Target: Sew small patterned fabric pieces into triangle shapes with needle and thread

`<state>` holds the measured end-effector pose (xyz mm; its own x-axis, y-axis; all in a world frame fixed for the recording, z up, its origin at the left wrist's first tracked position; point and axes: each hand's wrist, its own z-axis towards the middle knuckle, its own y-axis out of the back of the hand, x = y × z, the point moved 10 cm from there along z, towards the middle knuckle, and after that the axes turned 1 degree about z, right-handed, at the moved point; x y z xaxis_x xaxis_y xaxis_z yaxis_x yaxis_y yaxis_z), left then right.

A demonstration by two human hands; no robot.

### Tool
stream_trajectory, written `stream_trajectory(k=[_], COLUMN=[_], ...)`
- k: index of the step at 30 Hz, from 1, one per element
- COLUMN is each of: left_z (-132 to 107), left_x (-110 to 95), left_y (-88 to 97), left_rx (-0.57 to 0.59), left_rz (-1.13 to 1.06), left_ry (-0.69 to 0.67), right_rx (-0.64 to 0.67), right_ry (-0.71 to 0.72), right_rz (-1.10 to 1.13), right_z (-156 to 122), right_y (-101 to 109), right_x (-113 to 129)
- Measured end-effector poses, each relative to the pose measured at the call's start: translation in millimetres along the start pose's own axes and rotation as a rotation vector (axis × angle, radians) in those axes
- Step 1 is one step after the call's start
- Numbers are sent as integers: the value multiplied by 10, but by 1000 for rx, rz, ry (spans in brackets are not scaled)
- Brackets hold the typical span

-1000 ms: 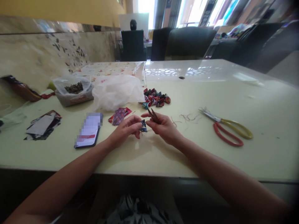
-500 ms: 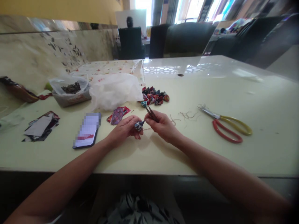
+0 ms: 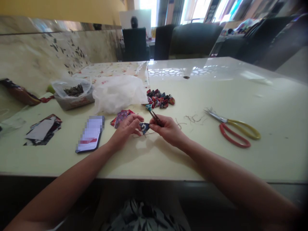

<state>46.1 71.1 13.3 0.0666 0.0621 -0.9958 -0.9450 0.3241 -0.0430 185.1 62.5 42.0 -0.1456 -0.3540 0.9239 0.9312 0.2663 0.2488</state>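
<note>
My left hand (image 3: 126, 128) pinches a small folded paper triangle (image 3: 144, 127), dark blue with some red, just above the cream table (image 3: 168, 154). My right hand (image 3: 167, 128) is closed round a small dark pair of snips (image 3: 155, 117) whose tips point up and away, close to the triangle. A thin thread (image 3: 141, 134) lies under the hands. Beyond them sits a pile of several similar folded pieces (image 3: 160, 98). A flat patterned wrapper (image 3: 121, 117) lies just left of my left hand.
Red-and-yellow scissors (image 3: 237, 130) lie to the right, with thread scraps (image 3: 192, 119) near them. A phone (image 3: 90, 133), a stack of cut wrappers (image 3: 42, 130), a bagged tub of dark bits (image 3: 73, 93) and a white plastic bag (image 3: 119, 93) stand to the left. Dark chairs (image 3: 192, 40) stand behind.
Both hands have shifted slightly away from me with the triangle between them. The left fingers have turned the piece, and the snips now sit nearer its edge.
</note>
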Motion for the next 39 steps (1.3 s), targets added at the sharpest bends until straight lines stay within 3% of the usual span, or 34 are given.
stream_trajectory(k=[3, 12, 16, 18, 20, 21, 23, 26, 29, 34, 39], left_z=[-11, 19, 3, -26, -99, -132, -172, -189, -138, 4, 15], left_x=[-71, 25, -240, -396, -346, -322, -260, -131, -92, -222, -62], left_y=[-41, 21, 95, -54, -286, -331, -360, -351, -280, 35, 95], left_rx=[30, -21, -69, 99, 421, 509, 601, 634, 521, 90, -49], left_rz=[94, -2, 333, 539, 649, 694, 785, 863, 757, 142, -140], left_ry=[-39, 11, -167, -271, -228, -200, -144, -51, 23, 37, 136], right_rx=[-1, -81, -101, -121, -138, -143, -148, -149, -146, -100, 56], right_ry=[-4, -78, -96, -94, -90, -88, -85, -84, -102, -164, -250], right_rz=[13, 176, 169, 150, 142, 137, 130, 133, 147, 188, 270], right_z=[-2, -11, -13, -5, 7, 13, 23, 24, 15, -12, -60], right_y=[-12, 30, 56, 97, 140, 157, 180, 188, 174, 86, -176], right_x=[-5, -53, -105, -138, -168, -180, -192, -183, -168, -186, -237])
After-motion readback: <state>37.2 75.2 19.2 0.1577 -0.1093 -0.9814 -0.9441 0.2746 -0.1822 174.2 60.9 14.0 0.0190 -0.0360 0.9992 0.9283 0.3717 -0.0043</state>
